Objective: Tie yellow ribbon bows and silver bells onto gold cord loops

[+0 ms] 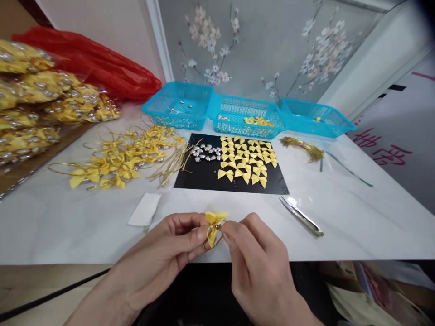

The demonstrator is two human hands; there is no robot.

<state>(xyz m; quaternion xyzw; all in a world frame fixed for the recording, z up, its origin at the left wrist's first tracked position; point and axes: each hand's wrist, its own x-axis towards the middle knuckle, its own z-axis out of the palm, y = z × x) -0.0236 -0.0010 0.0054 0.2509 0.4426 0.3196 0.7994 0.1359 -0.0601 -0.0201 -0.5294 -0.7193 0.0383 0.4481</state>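
Observation:
Near the table's front edge, my left hand pinches a yellow ribbon bow between thumb and fingers. My right hand is closed at the bow's right side, its thumb and forefinger pinching a thin gold cord that loops below the bow. The bow's centre is partly hidden by the fingertips. Beyond my hands lies a black mat with rows of yellow bows and a cluster of silver beads. Loose gold cords rest over the mat's left edge.
A pile of corded bows lies left, beside bagged bows and a red plastic bag. Three blue baskets line the back. Tweezers, a cord bundle and a green strip lie right; a white pad lies left.

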